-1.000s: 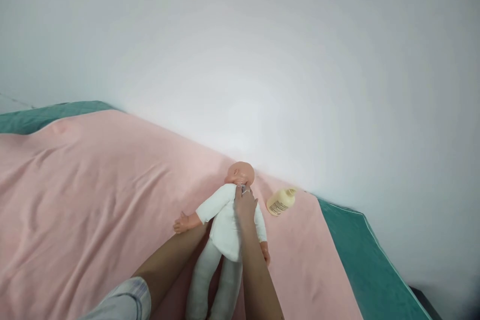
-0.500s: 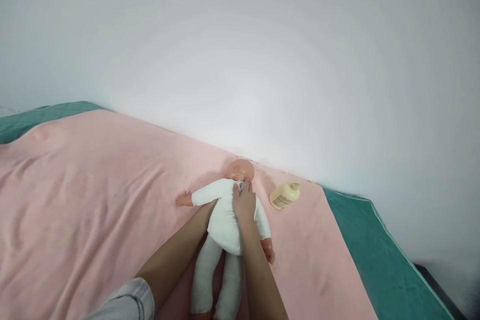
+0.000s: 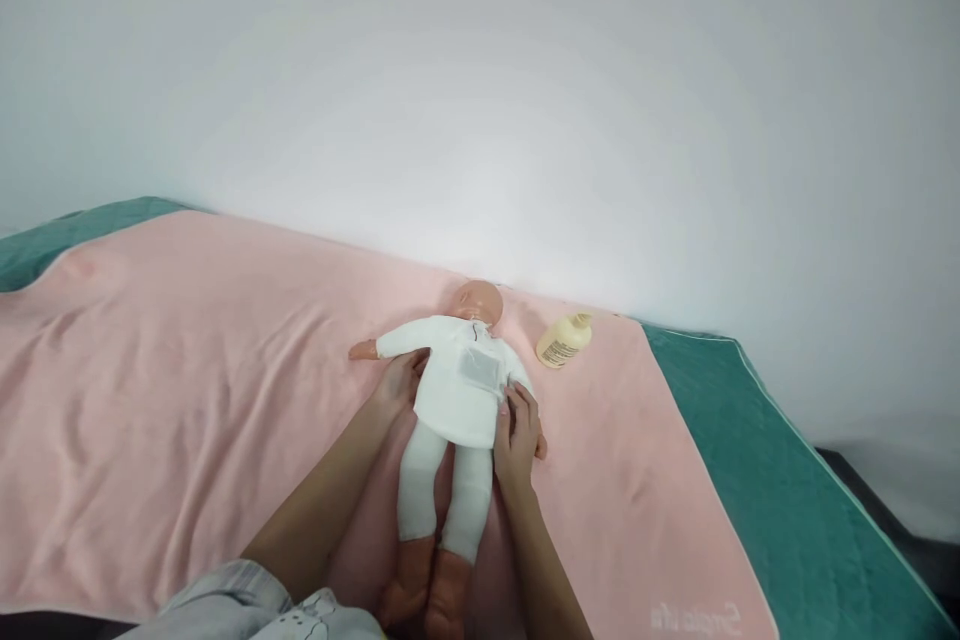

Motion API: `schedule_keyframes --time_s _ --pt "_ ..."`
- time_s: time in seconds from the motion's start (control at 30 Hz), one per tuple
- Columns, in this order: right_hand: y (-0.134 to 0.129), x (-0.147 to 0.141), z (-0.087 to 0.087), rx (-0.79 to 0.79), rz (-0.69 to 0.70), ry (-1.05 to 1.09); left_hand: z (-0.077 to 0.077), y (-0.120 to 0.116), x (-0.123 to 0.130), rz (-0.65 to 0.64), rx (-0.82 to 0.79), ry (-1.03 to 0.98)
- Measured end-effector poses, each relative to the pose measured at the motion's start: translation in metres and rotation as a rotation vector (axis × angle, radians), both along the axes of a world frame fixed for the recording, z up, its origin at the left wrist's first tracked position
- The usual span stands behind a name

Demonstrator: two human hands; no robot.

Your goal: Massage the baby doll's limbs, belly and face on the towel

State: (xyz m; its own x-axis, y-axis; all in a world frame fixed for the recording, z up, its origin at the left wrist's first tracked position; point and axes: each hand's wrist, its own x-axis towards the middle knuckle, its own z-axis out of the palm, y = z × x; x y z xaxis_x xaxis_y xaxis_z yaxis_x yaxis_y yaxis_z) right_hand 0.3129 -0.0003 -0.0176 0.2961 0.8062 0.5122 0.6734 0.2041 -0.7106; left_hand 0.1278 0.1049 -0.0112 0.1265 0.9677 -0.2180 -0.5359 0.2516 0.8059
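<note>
A baby doll (image 3: 459,400) in a white top and pale leggings lies stretched out on a pink blanket (image 3: 247,350), its head away from me. On its torso shows a grey rectangular panel (image 3: 480,368). My left hand (image 3: 401,382) lies against the doll's side below its outstretched arm; its fingertips are partly hidden there, the visible fingers loosely bent. On the other side my right hand (image 3: 517,435) touches the doll's flank and sleeve, thumb and fingers apart. Neither hand wraps round the doll.
A cream bottle (image 3: 564,341) with a label leans to the right of the doll's head. Green quilted bedding (image 3: 780,480) shows past the blanket's right edge and at far left. A white wall (image 3: 480,100) rises behind.
My left hand has drawn out from beneath the doll to its side. My right hand has slid off the chest to the flank, uncovering the panel. The view has shifted slightly.
</note>
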Motion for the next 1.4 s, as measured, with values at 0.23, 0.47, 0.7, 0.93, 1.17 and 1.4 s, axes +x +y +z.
schedule_keyframes --time_s 0.23,0.47,0.7,0.93,1.17,1.4 --pt "-0.018 0.001 -0.006 0.186 0.016 -0.04 -0.014 -0.044 -0.014 0.141 0.054 0.178" --pt "-0.031 -0.005 -0.005 0.261 0.27 -0.109 -0.007 -0.098 -0.018 0.286 0.753 0.908" --pt "-0.03 -0.006 -0.002 0.176 0.29 -0.076 0.023 -0.093 -0.016 -0.201 1.119 1.073" --pt "-0.015 -0.011 0.0 0.03 0.284 -0.042 0.014 -0.065 -0.014 -0.358 0.98 0.979" --pt "-0.019 -0.01 -0.002 0.044 0.259 -0.053 0.011 -0.07 -0.014 -0.281 1.032 1.009" --pt "-0.02 -0.008 -0.005 0.073 0.247 -0.068 0.009 -0.073 -0.015 -0.173 1.06 1.067"
